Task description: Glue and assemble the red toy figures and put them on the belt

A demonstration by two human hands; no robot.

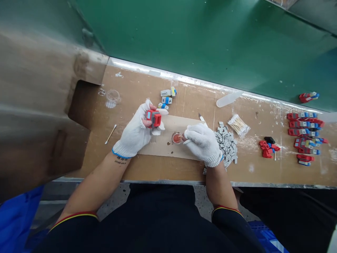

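My left hand [139, 130], in a white knit glove with bare fingertips showing, grips a red and grey toy vehicle part [154, 118] above a flat cardboard sheet [160, 147]. The gloved right hand [200, 140] is closed at the right edge of a small round dish [177, 138] with reddish liquid. Its fingers pinch something thin that I cannot make out. Directly right of that hand lies a pile of small grey pieces [226, 144]. Several grey, blue and yellow blocks [166, 100] sit beyond my left hand.
A cotton swab [111, 134] and a clear cup [113, 96] lie left. A pack of swabs [238, 125], a translucent strip [229, 98] and a knife [202, 118] lie to the right. Red vehicle parts [302, 131] line the far right. A metal panel [39, 105] stands left, a green one [197, 42] behind.
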